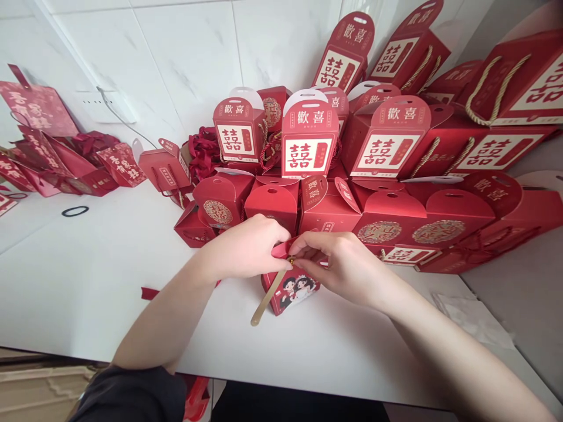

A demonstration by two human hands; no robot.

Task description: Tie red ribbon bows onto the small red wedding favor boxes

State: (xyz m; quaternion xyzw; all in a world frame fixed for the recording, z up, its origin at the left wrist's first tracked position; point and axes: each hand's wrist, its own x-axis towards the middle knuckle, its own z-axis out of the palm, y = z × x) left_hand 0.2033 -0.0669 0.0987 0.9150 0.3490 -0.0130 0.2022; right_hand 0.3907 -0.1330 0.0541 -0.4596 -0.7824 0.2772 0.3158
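A small red gift box (299, 292) with a cartoon couple in wedding clothes on its front stands on the table under my hands. My left hand (250, 249) is closed, its thumb and fingers pinching the red top piece (280, 250) of the box. From the other side my right hand (336, 264) meets it, thumb and index finger pinched on the upper end of a flat gold strip (267, 300). The strip hangs down slantwise across the box's left edge. A tiny gold fitting shows between the fingertips; its exact form is unclear. Fingers hide much of the box top.
Behind stand stacked red gift boxes (310, 143), several with rope handles. Flat red bags (83, 167) lie at the left, near a black ring (75, 211). A red ribbon piece (150, 293) sits by my left forearm. Clear plastic (472, 316) rests at right.
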